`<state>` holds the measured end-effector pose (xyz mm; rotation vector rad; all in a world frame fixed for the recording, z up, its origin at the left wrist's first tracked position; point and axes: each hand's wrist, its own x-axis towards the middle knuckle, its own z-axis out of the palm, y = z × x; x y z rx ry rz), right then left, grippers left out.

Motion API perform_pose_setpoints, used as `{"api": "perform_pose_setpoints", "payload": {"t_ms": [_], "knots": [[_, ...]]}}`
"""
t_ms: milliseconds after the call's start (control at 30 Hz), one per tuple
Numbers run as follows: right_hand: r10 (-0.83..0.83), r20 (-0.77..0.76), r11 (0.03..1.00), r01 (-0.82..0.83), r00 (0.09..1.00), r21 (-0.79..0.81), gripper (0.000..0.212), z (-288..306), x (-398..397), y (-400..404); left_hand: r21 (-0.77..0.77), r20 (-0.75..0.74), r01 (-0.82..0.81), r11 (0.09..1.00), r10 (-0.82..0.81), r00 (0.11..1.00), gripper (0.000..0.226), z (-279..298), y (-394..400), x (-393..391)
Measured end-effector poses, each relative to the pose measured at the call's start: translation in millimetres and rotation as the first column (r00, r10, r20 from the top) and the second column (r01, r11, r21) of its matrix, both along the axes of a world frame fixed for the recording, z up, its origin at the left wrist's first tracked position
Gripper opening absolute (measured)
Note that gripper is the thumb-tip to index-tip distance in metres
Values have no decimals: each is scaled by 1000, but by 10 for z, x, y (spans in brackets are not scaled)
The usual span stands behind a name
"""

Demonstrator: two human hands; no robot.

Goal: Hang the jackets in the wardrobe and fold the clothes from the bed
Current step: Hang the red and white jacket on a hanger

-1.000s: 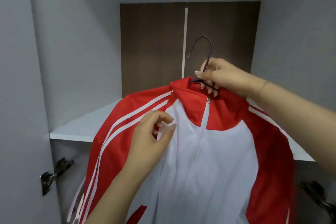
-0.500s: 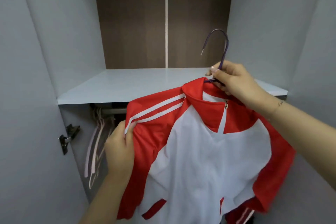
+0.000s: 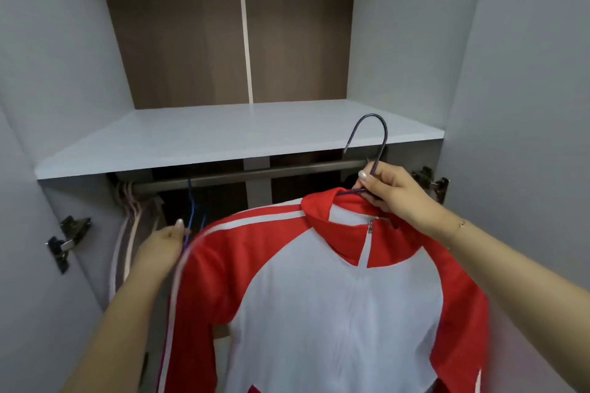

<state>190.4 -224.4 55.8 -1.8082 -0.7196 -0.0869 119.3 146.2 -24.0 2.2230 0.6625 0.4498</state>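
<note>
Both hands work below the shelf (image 3: 223, 137): right hand (image 3: 392, 191) grips the hanger (image 3: 380, 150) carrying the jacket (image 3: 319, 297); left hand (image 3: 162, 246) pinches blue hangers (image 3: 191, 217) near the rail (image 3: 255, 174).

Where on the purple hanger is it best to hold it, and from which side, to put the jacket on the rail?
Probably at the neck of the purple hanger, just above the collar of the jacket, coming from the right, as the right hand does. This grip leaves the open hook free to go over the rail.
</note>
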Motion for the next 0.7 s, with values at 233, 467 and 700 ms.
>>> {"api": "perform_pose_setpoints", "payload": {"t_ms": [233,467,700], "knots": [[44,17,997,-43,999,-69,26,-349,-53,164,365,115,568,738,-641,759,40,2,-1338,-82],[-31,198,965,81,980,-250,11,-691,-121,-244,42,143,670,741,-668,730,16,-312,-1683,290],[-271,20,823,243,962,-514,43,-1377,-207,-946,-43,107,699,714,-692,714,17,-425,-1790,888]]}}
